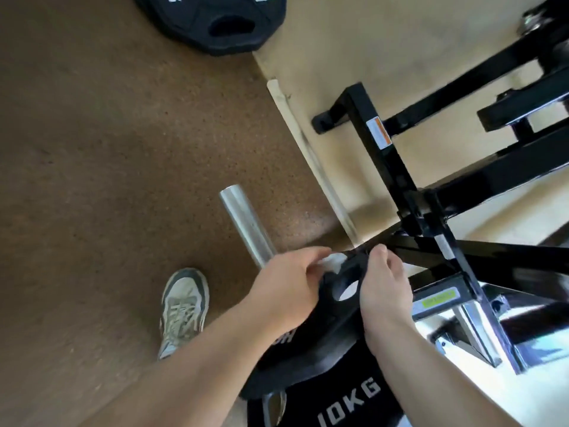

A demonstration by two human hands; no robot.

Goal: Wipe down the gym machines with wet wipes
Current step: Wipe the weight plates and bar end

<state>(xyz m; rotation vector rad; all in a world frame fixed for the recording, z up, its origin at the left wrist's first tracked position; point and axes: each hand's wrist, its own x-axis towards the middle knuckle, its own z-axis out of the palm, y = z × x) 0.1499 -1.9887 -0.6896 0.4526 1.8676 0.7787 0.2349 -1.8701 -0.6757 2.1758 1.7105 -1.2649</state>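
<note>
The lower plate point(348, 402) reads "10KG". The black machine frame point(388, 155) carries an orange-and-white warning label point(379, 135) and a green sticker point(438, 298), both unreadable. The brown speckled floor point(92, 149) meets a pale platform point(369, 41). The left hand point(289, 288) pinches a white wipe point(334, 260) against a black weight plate's point(332, 318) top rim. The right hand point(385, 288), just beside it, grips that rim.

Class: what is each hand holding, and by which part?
Left hand and right hand grip the black weight plate by its upper rim; the left also pins a white wipe there.
</note>
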